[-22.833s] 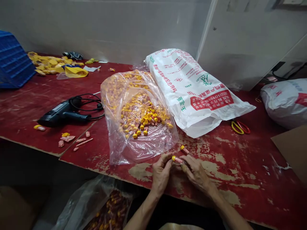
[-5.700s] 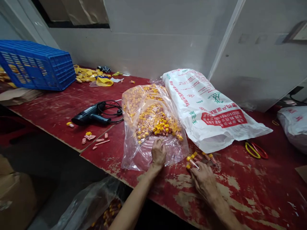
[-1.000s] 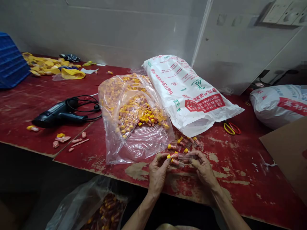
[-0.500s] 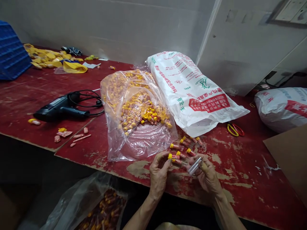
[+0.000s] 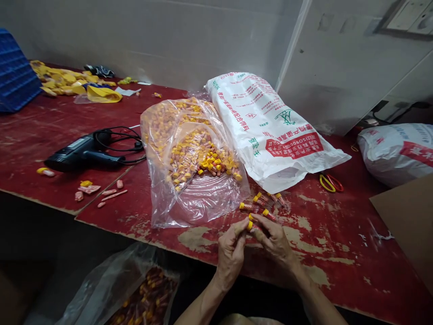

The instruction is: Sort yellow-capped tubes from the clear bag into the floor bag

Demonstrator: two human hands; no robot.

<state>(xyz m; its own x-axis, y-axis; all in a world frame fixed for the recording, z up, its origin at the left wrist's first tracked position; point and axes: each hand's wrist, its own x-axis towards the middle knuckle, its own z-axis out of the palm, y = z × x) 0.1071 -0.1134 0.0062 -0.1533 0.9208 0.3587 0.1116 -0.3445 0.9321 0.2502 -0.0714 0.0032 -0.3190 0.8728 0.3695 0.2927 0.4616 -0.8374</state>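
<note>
My left hand point(image 5: 232, 253) is closed, thumb and fingertips pinched together; what lies between them is hidden. Close against it, my right hand point(image 5: 279, 241) has thumb and fingers closed around a small red-and-white tube with a yellow cap point(image 5: 251, 225), the cap pointing towards my left hand. Just beyond my fingers, more yellow-capped tubes point(image 5: 248, 207) lie loose on the red table. A clear plastic bag point(image 5: 192, 205) full of such tubes lies open behind my hands. The clear sleeve seen earlier is out of sight.
A white printed sack point(image 5: 250, 122) lies behind, near yellow-and-red scissors point(image 5: 331, 183). A black heat gun point(image 5: 79, 151) with a coiled cord rests at left. Another bag of tubes point(image 5: 149, 293) sits below the table's front edge point(image 5: 118, 234). Cardboard point(image 5: 409, 216) stands at right.
My right hand has moved left and met my left hand; before, they were apart. The clear sleeve in my right hand no longer shows.
</note>
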